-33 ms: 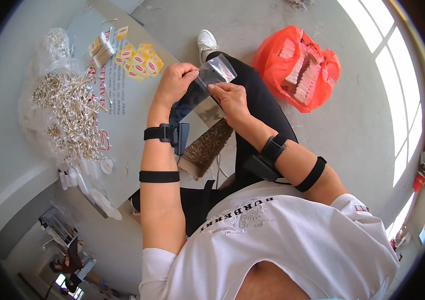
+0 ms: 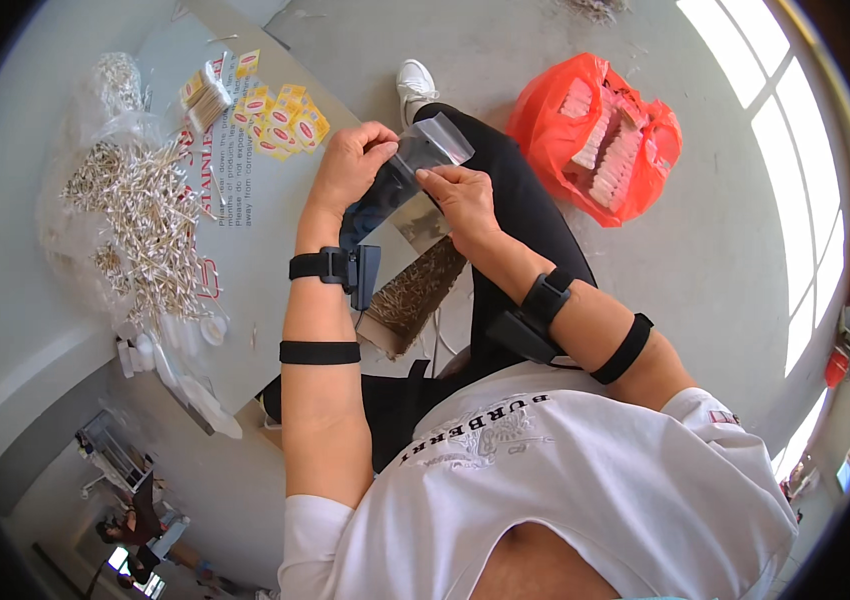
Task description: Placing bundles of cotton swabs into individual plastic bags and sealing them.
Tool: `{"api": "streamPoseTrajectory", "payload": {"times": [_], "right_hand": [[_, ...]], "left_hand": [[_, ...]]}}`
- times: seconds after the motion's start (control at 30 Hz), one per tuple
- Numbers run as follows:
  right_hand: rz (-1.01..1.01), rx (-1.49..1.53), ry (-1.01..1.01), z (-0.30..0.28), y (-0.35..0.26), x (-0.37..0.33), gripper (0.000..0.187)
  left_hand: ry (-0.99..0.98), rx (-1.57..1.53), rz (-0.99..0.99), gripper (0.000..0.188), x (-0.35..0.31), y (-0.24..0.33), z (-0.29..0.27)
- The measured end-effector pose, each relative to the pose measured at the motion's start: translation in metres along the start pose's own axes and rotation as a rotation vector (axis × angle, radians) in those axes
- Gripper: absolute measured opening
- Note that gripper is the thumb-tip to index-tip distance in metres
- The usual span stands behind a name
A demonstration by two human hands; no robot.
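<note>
My left hand point(image 2: 350, 168) pinches one edge of a clear plastic bag point(image 2: 437, 142), thumb and fingers pressed together. On the other side of the bag, the thumb and fingers of my right hand point(image 2: 463, 198) grip it lower down. The bag is stretched between both hands above my lap, and its film looks see-through. To the left of my hands, small yellow printed cards point(image 2: 295, 122) are scattered on the table. Beside them lies a packed bundle of cotton swabs point(image 2: 208, 100) with a yellow card in it.
A big heap of loose cotton swabs point(image 2: 145, 225) spills from a clear bag on the table point(image 2: 275, 210). Below my hands, an open cardboard box point(image 2: 415, 295) holds swab-like bits. A red plastic bag point(image 2: 545, 110) with white bundles stands on the floor at right.
</note>
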State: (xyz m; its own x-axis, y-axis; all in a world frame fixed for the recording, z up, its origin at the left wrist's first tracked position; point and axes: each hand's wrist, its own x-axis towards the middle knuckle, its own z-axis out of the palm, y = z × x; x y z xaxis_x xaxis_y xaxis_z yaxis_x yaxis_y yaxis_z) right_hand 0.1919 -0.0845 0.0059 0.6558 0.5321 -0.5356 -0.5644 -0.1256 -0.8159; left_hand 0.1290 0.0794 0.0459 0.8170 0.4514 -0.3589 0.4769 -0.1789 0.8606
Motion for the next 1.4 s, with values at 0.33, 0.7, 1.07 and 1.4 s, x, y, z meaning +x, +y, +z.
{"api": "streamPoseTrajectory", "payload": {"times": [0.33,0.7,1.07,1.4], "right_hand": [[-0.272,-0.624,0.082,0.022,0.030,-0.017,0.024],[-0.458,-0.469,-0.011,-0.023,0.024,-0.024,0.019],[-0.414,-0.626,-0.718,0.059,0.009,-0.072,0.011],[-0.605,-0.815,-0.802,0.104,0.036,-0.057,0.011]], "left_hand": [[0.264,0.650,0.274,0.005,-0.028,-0.021,-0.014],[0.840,0.462,0.069,0.007,-0.142,-0.043,0.003],[1.128,0.428,-0.464,0.020,-0.289,-0.163,-0.036],[0.701,0.486,-0.174,0.010,-0.258,-0.089,0.024]]}}
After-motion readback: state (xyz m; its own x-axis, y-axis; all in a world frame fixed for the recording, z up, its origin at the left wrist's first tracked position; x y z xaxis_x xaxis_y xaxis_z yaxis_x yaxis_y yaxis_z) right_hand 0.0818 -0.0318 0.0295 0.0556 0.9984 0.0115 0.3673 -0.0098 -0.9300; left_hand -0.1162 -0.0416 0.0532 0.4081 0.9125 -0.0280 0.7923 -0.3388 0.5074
